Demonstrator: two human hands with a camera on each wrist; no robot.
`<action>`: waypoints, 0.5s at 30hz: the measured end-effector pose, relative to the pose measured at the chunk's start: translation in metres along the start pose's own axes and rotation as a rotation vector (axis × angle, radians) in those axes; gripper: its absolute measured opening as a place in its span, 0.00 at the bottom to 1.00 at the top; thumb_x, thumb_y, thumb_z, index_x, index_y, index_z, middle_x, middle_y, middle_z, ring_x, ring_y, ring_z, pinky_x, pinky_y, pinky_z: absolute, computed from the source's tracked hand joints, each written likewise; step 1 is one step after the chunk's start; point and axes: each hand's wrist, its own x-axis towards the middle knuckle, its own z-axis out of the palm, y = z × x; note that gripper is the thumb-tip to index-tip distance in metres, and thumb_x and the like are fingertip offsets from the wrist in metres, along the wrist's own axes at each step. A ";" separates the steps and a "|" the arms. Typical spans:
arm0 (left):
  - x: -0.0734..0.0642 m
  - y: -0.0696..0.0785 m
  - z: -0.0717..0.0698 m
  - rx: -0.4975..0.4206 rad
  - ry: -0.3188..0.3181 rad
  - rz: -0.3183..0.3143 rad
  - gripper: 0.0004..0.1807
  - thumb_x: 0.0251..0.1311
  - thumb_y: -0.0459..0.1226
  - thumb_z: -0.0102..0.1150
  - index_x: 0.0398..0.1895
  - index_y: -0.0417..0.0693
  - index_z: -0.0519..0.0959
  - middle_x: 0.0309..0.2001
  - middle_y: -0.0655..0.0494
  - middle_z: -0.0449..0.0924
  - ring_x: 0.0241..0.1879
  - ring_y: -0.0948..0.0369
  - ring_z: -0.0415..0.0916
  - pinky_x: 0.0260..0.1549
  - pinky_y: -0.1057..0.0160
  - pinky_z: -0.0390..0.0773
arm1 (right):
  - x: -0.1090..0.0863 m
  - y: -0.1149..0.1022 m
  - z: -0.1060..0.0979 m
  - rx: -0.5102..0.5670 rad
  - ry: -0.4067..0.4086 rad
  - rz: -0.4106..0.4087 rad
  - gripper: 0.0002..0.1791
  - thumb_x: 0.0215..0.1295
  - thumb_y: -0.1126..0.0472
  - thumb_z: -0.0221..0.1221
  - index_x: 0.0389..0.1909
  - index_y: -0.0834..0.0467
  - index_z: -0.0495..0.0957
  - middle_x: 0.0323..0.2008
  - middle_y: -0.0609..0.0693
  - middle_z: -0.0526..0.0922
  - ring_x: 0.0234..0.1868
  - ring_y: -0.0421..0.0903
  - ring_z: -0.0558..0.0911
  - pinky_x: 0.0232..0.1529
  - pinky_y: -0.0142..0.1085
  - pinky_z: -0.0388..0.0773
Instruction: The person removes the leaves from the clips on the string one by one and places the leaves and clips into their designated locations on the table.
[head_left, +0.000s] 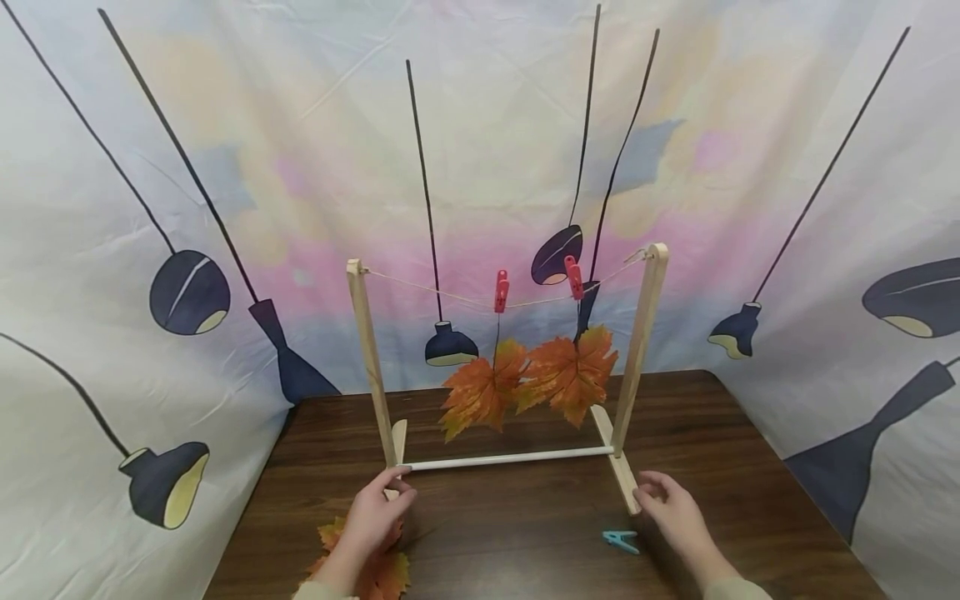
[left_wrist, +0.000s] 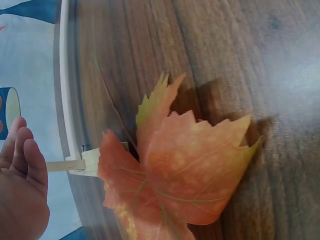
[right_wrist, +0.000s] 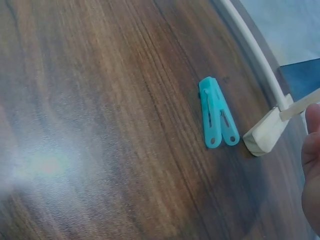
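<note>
A wooden stand with two upright posts (head_left: 633, 367) and a white crossbar (head_left: 510, 458) stands on the table. Along the string between its post tops, two red clothespins (head_left: 501, 292) each hold an orange maple leaf (head_left: 572, 373) by its stem. My left hand (head_left: 372, 512) is at the stand's left foot, fingers loosely bent; whether they touch it I cannot tell. Beside the right foot (head_left: 622, 483) is my right hand (head_left: 672, 512), its fingers loosely curved. A light-blue clothespin (right_wrist: 216, 112) lies near that foot. Another orange leaf (left_wrist: 190, 170) lies below my left hand, partly covered in the head view.
The dark wood-grain table (head_left: 510, 542) ends at a cloth backdrop (head_left: 487, 167) printed with hanging lamps, which surrounds it at the back and sides. The table's back edge runs just behind the stand.
</note>
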 end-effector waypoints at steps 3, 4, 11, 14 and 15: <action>0.001 0.002 -0.001 0.013 0.001 0.012 0.17 0.55 0.34 0.63 0.49 0.46 0.78 0.34 0.56 0.80 0.16 0.65 0.64 0.16 0.67 0.67 | 0.002 -0.001 0.000 0.001 -0.001 -0.029 0.23 0.63 0.60 0.59 0.55 0.68 0.71 0.42 0.58 0.80 0.33 0.46 0.79 0.32 0.34 0.75; 0.001 0.003 -0.002 0.011 0.000 0.015 0.17 0.55 0.34 0.63 0.49 0.46 0.78 0.34 0.56 0.79 0.16 0.65 0.64 0.16 0.67 0.67 | 0.003 -0.002 -0.001 0.001 0.001 -0.033 0.22 0.63 0.60 0.59 0.55 0.67 0.71 0.41 0.58 0.80 0.32 0.45 0.79 0.32 0.34 0.75; 0.005 0.010 -0.005 0.004 -0.013 0.015 0.18 0.56 0.34 0.63 0.52 0.46 0.77 0.34 0.56 0.79 0.15 0.65 0.63 0.16 0.66 0.67 | 0.005 -0.007 -0.004 -0.007 0.008 -0.041 0.22 0.63 0.60 0.58 0.55 0.67 0.71 0.41 0.57 0.80 0.33 0.46 0.79 0.33 0.35 0.74; 0.006 0.013 -0.007 0.005 -0.029 0.006 0.19 0.57 0.36 0.63 0.54 0.46 0.77 0.35 0.57 0.79 0.15 0.64 0.63 0.16 0.65 0.66 | 0.006 -0.010 -0.007 -0.021 0.013 -0.048 0.22 0.63 0.60 0.58 0.55 0.66 0.71 0.41 0.56 0.80 0.34 0.46 0.80 0.34 0.36 0.74; 0.006 0.014 -0.007 0.009 -0.035 0.007 0.20 0.57 0.37 0.63 0.54 0.46 0.77 0.35 0.57 0.79 0.15 0.64 0.63 0.16 0.65 0.66 | 0.006 -0.011 -0.008 -0.029 0.014 -0.053 0.22 0.64 0.59 0.58 0.55 0.65 0.71 0.42 0.56 0.80 0.35 0.46 0.80 0.35 0.36 0.74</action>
